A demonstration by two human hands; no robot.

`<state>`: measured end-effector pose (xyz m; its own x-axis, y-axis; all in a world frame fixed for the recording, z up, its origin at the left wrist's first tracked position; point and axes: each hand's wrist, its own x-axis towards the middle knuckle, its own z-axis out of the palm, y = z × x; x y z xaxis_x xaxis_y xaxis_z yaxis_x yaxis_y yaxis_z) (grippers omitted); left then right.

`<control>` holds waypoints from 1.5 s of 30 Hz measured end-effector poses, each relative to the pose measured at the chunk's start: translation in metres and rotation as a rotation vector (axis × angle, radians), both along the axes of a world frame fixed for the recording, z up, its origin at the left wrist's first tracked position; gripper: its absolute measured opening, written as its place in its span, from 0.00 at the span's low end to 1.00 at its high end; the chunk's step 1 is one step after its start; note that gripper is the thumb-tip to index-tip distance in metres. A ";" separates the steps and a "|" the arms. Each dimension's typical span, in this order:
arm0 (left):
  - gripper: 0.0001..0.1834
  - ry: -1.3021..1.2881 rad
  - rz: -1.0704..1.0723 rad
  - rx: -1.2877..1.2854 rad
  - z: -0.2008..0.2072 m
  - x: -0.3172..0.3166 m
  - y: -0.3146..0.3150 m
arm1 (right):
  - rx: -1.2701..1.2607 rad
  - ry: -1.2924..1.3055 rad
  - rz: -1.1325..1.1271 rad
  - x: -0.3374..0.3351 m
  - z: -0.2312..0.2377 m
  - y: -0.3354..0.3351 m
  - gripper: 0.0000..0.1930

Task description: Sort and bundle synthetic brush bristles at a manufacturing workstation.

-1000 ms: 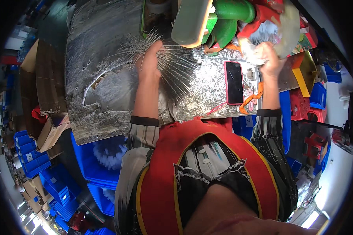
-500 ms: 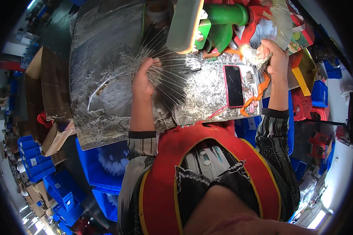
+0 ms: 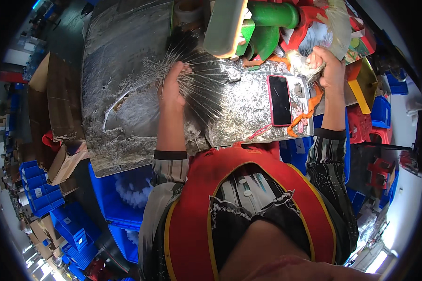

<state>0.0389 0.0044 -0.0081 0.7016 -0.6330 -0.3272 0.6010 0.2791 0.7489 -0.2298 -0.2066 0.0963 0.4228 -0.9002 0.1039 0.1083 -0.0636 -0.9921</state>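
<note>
My left hand (image 3: 171, 89) is closed round a bundle of thin wire brushes (image 3: 205, 77). Their looped wire ends gather by the thumb, and the dark bristled lengths fan out to the right over the metal-covered bench (image 3: 126, 107). At the right edge of the bench my right hand (image 3: 332, 70) is wrapped round a whitish, cloth-like bundle (image 3: 297, 64); its exact kind is unclear. An orange strip (image 3: 309, 114) hangs below that hand. Between my hands a phone (image 3: 280, 100) in a red case lies on crinkled foil.
A green machine (image 3: 273, 16) with a bright lamp (image 3: 225, 28) stands beyond the foil. Left of the bench are a cardboard box (image 3: 63, 100) and blue bins (image 3: 40, 187). A blue bin with white fluffy pieces (image 3: 133, 189) sits under the near edge.
My left hand has shifted slightly away from me with the wire brushes. My right hand keeps its grip in nearly the same place.
</note>
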 end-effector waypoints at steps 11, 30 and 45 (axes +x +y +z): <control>0.10 0.027 -0.017 -0.012 -0.005 0.003 -0.003 | -0.240 -0.162 -0.173 0.008 -0.058 -0.004 0.11; 0.11 0.091 0.087 -0.043 -0.003 -0.003 0.000 | 0.051 0.072 0.014 -0.001 0.025 -0.005 0.17; 0.12 0.039 0.102 0.052 -0.001 -0.003 -0.009 | -0.039 -0.077 -0.005 0.006 -0.009 0.005 0.14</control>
<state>0.0364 -0.0042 -0.0094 0.7478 -0.5402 -0.3860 0.6003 0.3016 0.7407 -0.2236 -0.2018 0.0878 0.4073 -0.8971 0.1712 0.1840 -0.1030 -0.9775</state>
